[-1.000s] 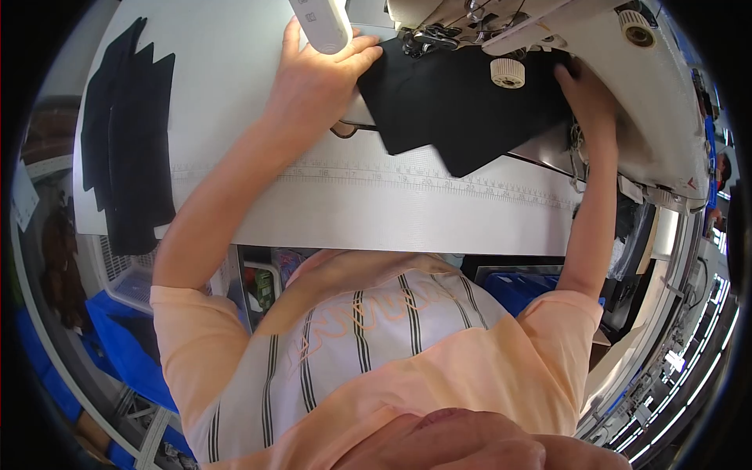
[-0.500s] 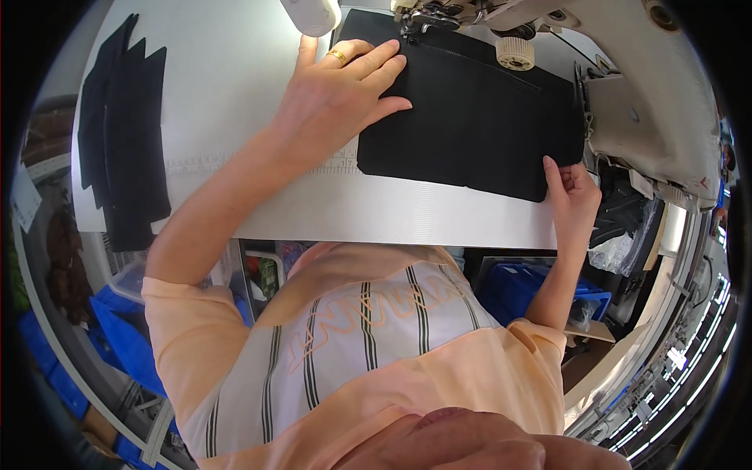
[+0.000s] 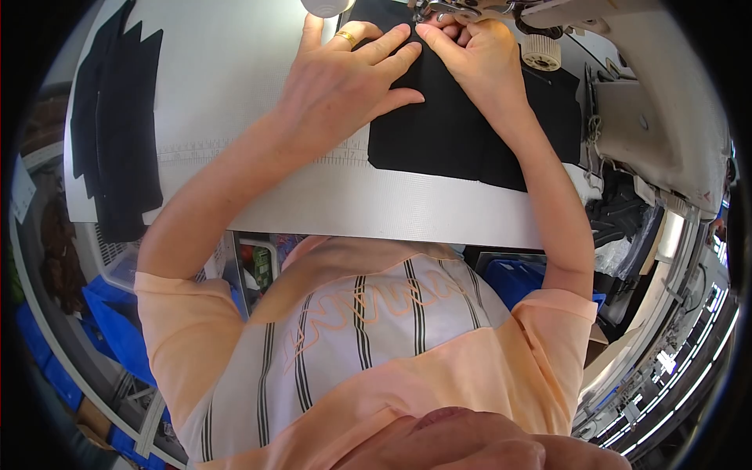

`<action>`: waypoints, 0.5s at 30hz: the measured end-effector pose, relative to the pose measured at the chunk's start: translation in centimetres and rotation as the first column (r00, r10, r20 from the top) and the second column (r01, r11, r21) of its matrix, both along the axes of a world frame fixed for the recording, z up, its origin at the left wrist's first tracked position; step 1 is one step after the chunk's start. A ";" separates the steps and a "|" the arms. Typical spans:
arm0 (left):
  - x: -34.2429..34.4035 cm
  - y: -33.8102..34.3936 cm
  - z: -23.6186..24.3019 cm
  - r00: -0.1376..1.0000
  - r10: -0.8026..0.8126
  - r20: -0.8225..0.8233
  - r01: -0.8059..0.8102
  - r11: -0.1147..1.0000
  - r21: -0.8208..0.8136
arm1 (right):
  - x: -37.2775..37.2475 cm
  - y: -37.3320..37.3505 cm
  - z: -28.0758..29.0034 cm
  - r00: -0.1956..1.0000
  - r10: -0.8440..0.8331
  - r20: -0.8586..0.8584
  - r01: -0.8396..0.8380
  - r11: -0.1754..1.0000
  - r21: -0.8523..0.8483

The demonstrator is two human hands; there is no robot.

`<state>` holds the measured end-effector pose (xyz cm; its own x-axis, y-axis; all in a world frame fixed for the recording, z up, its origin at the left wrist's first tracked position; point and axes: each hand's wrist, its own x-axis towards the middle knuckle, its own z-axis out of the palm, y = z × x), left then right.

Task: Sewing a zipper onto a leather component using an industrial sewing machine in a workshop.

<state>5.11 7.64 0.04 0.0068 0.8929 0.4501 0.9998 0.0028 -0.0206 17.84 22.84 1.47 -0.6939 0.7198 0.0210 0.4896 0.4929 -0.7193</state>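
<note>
A black fabric panel (image 3: 462,137) lies flat on the white worktop, its far edge under the sewing machine's needle area (image 3: 421,11). My left hand (image 3: 337,86), with a gold ring on one finger, rests flat and spread over the panel's left part. Beside the presser foot, my right hand (image 3: 487,66) has its fingers curled, thumb and forefinger together close to the needle. Whatever is between those fingertips is too small or hidden to make out. A short zigzag-edged stack of black fabric pieces (image 3: 121,133) lies at the left edge of the worktop.
The sewing machine body (image 3: 666,125) fills the right side, with a ribbed cream knob (image 3: 541,53) near my right wrist. A white lamp head (image 3: 327,6) hangs above my left fingers. Blue bins (image 3: 117,321) stand below the table, and printed ruler marks (image 3: 211,149) cross the worktop.
My right hand has left the panel's near right corner and moved up and left to the needle area. My left hand stays spread on the fabric.
</note>
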 end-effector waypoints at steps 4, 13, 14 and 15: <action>0.1 0.1 0.0 0.999 0.005 0.035 -0.004 1.000 -0.010 | 0.7 0.6 0.2 0.978 0.159 0.135 -0.178 0.974 0.143; 0.0 -0.1 0.3 0.999 -0.014 0.031 0.014 1.000 -0.004 | 3.5 -0.3 -1.3 0.938 0.343 0.049 -0.271 0.636 0.723; 0.0 -0.1 0.3 0.999 -0.024 0.033 0.025 1.000 -0.005 | 3.6 -0.3 -1.4 0.940 0.338 0.043 -0.261 0.634 0.728; -0.1 -0.1 0.3 0.999 -0.025 0.033 0.025 1.000 -0.007 | 3.6 -0.3 -1.5 0.941 0.331 0.067 -0.270 0.619 0.737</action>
<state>5.04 7.55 0.33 0.0149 0.8960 0.4439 0.9997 -0.0226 0.0122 21.43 22.49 -0.02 -0.8435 0.2010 0.4981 0.1817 0.9795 -0.0875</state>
